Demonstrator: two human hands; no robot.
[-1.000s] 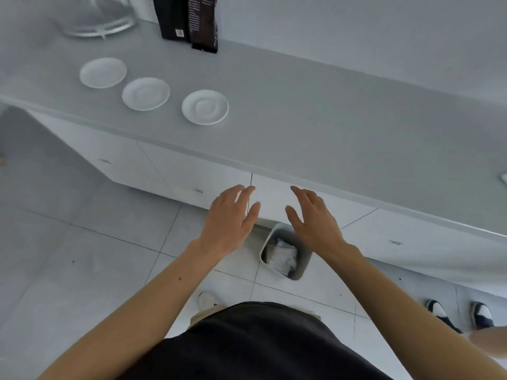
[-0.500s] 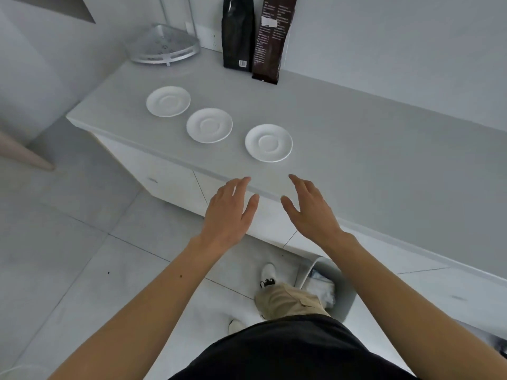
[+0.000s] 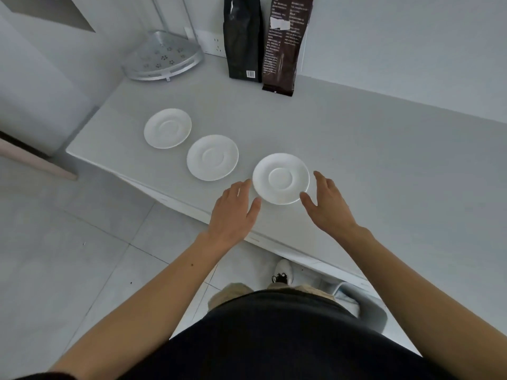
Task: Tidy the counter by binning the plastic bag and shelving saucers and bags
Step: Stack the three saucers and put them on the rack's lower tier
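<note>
Three white saucers lie in a row on the grey counter (image 3: 384, 165): a left saucer (image 3: 167, 128), a middle saucer (image 3: 212, 157) and a right saucer (image 3: 281, 178). My left hand (image 3: 233, 212) is open just left of the right saucer, fingertips near its rim. On the saucer's other side my right hand (image 3: 327, 205) is open too, thumb by the near rim. Neither hand holds anything. A black bag (image 3: 242, 37) and a dark brown bag (image 3: 285, 45) stand against the back wall. A grey bin (image 3: 367, 308) with white plastic inside sits on the floor at lower right.
A perforated metal corner shelf (image 3: 163, 57) sits at the counter's back left corner, with a wall socket (image 3: 211, 41) beside it. White cabinet fronts run under the counter edge. Grey floor tiles spread to the left. My shoe (image 3: 282, 271) is near the cabinets.
The view has swung up from the floor bin to the counter. Both open hands have moved forward from below the counter edge to either side of the right saucer.
</note>
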